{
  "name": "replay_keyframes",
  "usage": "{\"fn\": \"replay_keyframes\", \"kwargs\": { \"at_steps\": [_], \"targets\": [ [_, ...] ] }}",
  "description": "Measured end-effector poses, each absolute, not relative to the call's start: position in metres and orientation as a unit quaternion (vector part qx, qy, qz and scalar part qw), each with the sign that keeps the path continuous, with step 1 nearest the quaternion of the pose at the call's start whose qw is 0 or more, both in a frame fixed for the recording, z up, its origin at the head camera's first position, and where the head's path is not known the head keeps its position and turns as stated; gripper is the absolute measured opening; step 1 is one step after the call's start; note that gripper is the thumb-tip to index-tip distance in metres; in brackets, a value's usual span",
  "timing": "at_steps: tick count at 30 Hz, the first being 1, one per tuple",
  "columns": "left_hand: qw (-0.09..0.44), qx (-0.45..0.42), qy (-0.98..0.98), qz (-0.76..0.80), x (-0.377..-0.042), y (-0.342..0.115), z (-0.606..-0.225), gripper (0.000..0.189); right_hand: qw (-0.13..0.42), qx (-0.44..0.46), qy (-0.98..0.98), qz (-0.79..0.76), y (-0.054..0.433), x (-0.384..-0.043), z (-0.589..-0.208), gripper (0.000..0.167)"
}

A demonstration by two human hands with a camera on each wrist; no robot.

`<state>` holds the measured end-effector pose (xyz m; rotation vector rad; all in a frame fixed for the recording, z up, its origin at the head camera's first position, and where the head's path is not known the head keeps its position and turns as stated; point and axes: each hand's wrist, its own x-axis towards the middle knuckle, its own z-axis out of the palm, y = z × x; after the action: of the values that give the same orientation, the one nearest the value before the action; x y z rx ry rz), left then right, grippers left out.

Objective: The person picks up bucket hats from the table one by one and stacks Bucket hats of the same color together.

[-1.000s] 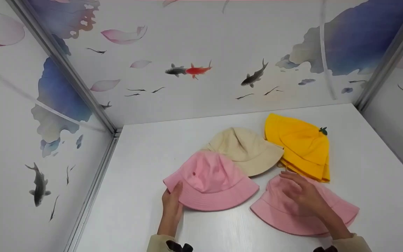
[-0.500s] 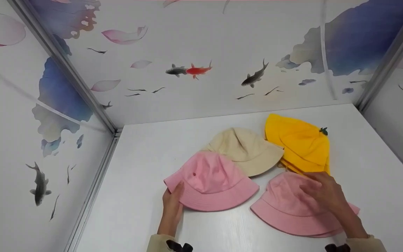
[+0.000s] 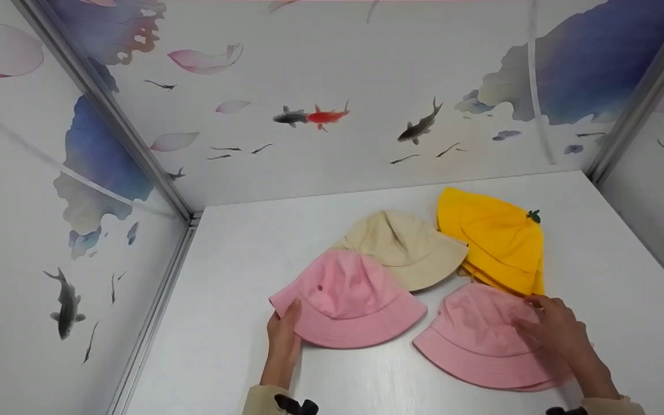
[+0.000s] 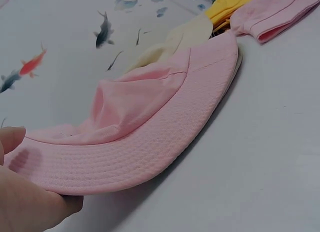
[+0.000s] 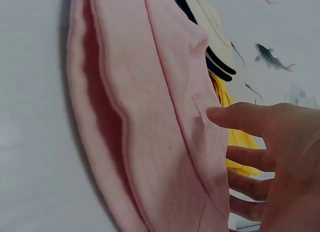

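Observation:
My left hand (image 3: 283, 334) pinches the left edge of a pink bucket hat (image 3: 349, 288), thumb on top and fingers beneath the brim. In the left wrist view that brim (image 4: 150, 162) is raised a little off the tabletop. A second pink bucket hat (image 3: 476, 334) lies flattened at front right, its doubled brim facing me. Over its right side is my right hand (image 3: 565, 331). In the right wrist view the thumb reaches toward the crown (image 5: 192, 112) and the fingers extend along its far side; whether they touch the cloth is hard to tell.
A beige bucket hat (image 3: 401, 248) lies behind the left pink hat, partly covered by it. To its right is a yellow hat (image 3: 493, 242) with a small green leaf-like tip. The white tabletop (image 3: 240, 259) meets printed walls (image 3: 332, 69) at the back and sides.
My right hand has moved rightward and toward me, from over the right pink hat's crown to its right side. The left hand and the hats have hardly moved.

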<state>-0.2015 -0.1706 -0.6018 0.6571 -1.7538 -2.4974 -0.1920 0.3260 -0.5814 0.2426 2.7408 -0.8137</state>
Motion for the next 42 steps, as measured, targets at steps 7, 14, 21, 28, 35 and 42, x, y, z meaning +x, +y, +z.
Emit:
{"fn": "replay_keyframes", "kwargs": {
  "at_steps": [7,14,21,28,35,42],
  "targets": [
    [0.003,0.214,-0.557,-0.803,-0.202,-0.171,-0.602,0.073,0.166,0.101,0.942,-0.274,0.332,-0.195,-0.584,0.104],
    [0.002,0.214,-0.557,-0.802,-0.204,-0.172,-0.605,0.071,0.185,0.116,0.932,-0.289,0.329,-0.197,-0.587,0.104],
    [0.006,0.211,-0.562,-0.8,-0.203,-0.172,-0.608,0.068,0.151,0.096,0.929,-0.324,0.326,-0.194,-0.591,0.085],
    [0.007,0.215,-0.574,-0.79,-0.203,-0.173,-0.611,0.07,0.12,0.069,0.934,-0.33,0.325,-0.189,-0.592,0.072],
    [0.011,0.211,-0.571,-0.794,-0.202,-0.175,-0.613,0.065,0.121,0.048,0.928,-0.35,0.324,-0.187,-0.582,0.061],
    [0.013,0.208,-0.567,-0.797,-0.201,-0.176,-0.616,0.063,0.111,0.031,0.915,-0.386,0.315,-0.182,-0.566,0.048]
  ]
}}
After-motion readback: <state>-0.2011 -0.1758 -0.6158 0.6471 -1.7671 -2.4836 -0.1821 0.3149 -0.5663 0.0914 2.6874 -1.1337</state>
